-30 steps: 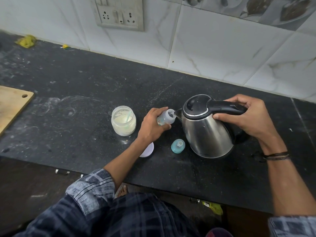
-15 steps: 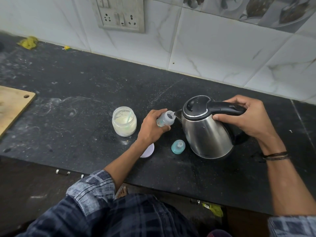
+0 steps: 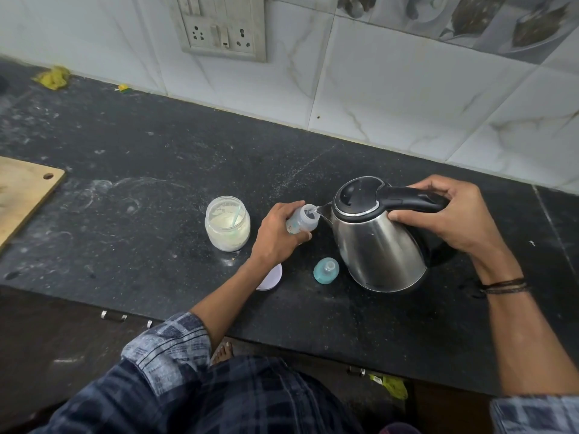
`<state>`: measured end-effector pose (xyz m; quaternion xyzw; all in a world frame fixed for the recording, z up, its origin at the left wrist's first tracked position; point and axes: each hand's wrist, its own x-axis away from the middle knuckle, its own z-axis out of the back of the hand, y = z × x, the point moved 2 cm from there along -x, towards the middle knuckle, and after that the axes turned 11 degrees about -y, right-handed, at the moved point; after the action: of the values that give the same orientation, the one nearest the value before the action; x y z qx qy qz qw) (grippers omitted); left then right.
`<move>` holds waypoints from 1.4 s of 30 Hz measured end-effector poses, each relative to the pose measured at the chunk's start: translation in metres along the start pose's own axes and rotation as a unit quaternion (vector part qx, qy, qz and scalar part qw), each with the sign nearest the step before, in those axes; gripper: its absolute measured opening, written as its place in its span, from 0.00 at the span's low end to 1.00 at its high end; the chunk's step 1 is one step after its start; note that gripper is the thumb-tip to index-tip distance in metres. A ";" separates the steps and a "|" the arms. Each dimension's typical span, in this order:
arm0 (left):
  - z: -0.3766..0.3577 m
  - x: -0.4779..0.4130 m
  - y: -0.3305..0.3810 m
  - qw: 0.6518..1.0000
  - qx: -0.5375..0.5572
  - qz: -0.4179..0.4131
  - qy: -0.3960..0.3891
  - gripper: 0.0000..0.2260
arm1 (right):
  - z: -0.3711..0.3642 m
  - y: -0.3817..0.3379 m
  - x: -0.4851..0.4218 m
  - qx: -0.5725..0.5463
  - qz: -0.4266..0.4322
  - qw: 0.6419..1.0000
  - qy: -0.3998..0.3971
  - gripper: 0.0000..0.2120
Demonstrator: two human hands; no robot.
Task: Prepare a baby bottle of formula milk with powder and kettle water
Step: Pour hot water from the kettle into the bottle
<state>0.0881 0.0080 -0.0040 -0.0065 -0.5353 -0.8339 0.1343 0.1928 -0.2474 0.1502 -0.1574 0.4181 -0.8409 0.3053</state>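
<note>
We are looking down on a dark speckled stone counter (image 3: 163, 145), dusted with pale smears, running across the middle of the frame. Behind it, white marble-look wall tiles (image 3: 391, 98) are filling the top, with a socket and switch plate (image 3: 221, 26) at upper centre and printed picture tiles (image 3: 488, 17) at upper right. A wooden board (image 3: 22, 195) is lying at the left edge. Yellow scraps (image 3: 51, 77) are sitting at upper left. Soft, even light is falling throughout.

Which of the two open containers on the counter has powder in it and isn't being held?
The glass jar, standing free left of the left hand. The baby bottle is gripped, tilted toward the kettle spout.
</note>
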 end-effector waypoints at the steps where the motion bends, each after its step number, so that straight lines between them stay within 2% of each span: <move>1: 0.000 0.000 0.000 1.000 0.000 0.001 0.000 0.31 | 0.000 0.000 0.000 0.000 -0.001 1.000 -0.001 0.19; 42: 0.000 0.001 -0.009 1.000 0.022 0.009 0.014 0.30 | -0.003 -0.005 -0.003 0.002 0.003 1.000 -0.011 0.18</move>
<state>0.0850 0.0110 -0.0114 0.0033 -0.5518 -0.8204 0.1497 0.1913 -0.2413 0.1526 -0.1646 0.4134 -0.8392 0.3125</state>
